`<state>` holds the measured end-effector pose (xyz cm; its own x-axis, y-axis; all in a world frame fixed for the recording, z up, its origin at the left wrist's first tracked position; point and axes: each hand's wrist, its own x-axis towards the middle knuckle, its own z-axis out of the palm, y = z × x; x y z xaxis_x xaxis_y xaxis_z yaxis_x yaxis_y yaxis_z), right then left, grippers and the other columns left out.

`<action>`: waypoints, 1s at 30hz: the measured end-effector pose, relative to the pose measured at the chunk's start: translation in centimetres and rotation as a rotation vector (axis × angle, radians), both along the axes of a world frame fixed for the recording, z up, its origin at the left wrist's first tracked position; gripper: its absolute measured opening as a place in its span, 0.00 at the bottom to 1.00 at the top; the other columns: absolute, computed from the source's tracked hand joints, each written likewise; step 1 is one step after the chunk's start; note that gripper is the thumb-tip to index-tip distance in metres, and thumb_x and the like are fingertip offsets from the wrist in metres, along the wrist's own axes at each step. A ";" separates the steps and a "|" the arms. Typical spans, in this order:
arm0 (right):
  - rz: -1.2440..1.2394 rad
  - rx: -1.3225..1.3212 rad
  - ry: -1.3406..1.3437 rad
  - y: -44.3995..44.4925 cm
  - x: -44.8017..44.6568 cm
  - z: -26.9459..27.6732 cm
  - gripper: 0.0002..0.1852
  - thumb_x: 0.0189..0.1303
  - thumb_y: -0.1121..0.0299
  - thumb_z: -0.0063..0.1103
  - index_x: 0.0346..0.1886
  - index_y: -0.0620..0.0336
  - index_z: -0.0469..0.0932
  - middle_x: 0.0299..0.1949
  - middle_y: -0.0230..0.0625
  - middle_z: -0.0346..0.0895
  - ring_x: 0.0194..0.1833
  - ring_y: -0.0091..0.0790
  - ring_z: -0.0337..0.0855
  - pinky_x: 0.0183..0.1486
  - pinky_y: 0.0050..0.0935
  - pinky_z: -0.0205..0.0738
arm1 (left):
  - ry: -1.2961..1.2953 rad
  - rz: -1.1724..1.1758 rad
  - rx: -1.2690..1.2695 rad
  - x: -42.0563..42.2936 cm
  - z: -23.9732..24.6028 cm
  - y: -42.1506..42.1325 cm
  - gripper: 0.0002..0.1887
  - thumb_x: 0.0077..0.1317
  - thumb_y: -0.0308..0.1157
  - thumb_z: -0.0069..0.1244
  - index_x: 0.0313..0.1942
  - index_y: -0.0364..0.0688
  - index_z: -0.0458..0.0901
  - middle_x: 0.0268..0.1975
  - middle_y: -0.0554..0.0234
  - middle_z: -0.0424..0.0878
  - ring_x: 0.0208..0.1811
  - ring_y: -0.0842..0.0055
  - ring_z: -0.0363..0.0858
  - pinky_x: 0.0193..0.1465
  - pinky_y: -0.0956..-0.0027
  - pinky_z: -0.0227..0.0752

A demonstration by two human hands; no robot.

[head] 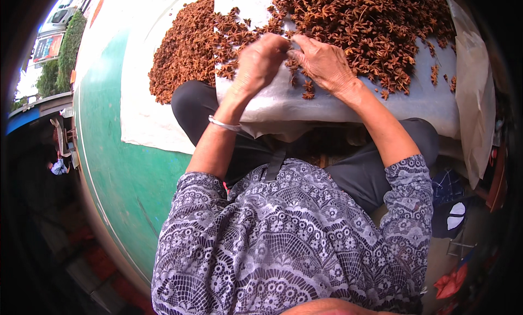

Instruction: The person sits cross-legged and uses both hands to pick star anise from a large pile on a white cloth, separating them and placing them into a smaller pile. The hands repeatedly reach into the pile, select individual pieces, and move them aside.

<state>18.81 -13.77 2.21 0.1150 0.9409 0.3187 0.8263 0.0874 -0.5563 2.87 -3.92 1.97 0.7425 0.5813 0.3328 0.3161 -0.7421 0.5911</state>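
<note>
My left hand (261,62) and my right hand (325,64) meet at the fingertips above a pale plastic sheet (294,106) spread over a raised surface. Between the pinched fingers shows a small dark piece (291,44), too blurred to identify. A large heap of dried star anise (367,33) lies beyond and to the right of my right hand. Scattered star anise (231,33) lies beside my left hand. One loose star anise (308,90) rests on the sheet below my right wrist.
Left of the raised surface, a pile of small reddish-brown pieces (184,49) covers part of a white sheet (137,111) on the green floor (122,172). A plastic sheet (474,90) hangs at the right. A red bag (450,281) lies lower right. Another person (59,166) is far left.
</note>
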 end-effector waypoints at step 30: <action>-0.042 -0.347 -0.024 -1.2 5.7 0.1 0.12 0.59 0.71 0.53 0.43 0.63 0.81 0.34 0.51 0.82 0.39 0.53 0.84 0.44 0.46 0.77 | 0.441 -0.530 -0.625 -0.8 5.8 -4.9 0.12 0.63 0.29 0.58 0.46 0.36 0.85 0.38 0.59 0.89 0.41 0.77 0.86 0.47 0.68 0.78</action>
